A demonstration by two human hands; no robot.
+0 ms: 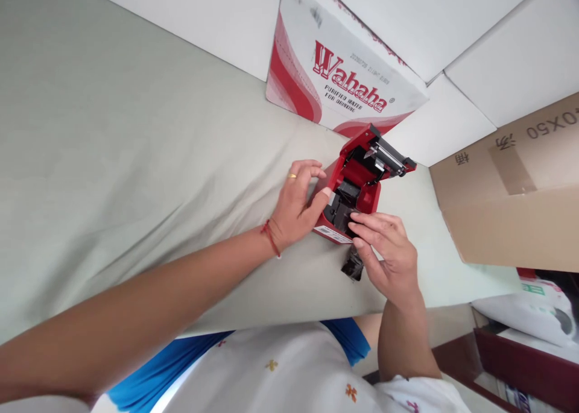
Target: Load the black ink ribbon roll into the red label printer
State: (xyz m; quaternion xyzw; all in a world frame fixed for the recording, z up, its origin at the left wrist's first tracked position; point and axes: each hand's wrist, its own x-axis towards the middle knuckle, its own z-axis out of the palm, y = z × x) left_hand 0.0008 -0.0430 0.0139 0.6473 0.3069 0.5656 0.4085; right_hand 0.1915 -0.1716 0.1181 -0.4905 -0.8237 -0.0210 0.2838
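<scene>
red device: 1; cartons: 2; ring: 1; bracelet: 1

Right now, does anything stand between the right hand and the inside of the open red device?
Nothing visible does. The right hand is at the near right edge of the red device; its raised lid is on the far side, and the left hand is at the left rim.

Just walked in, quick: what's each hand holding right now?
Left hand: partly open, resting against the red device.
Right hand: bent over its near side; whether it's holding anything can't be told.
</scene>
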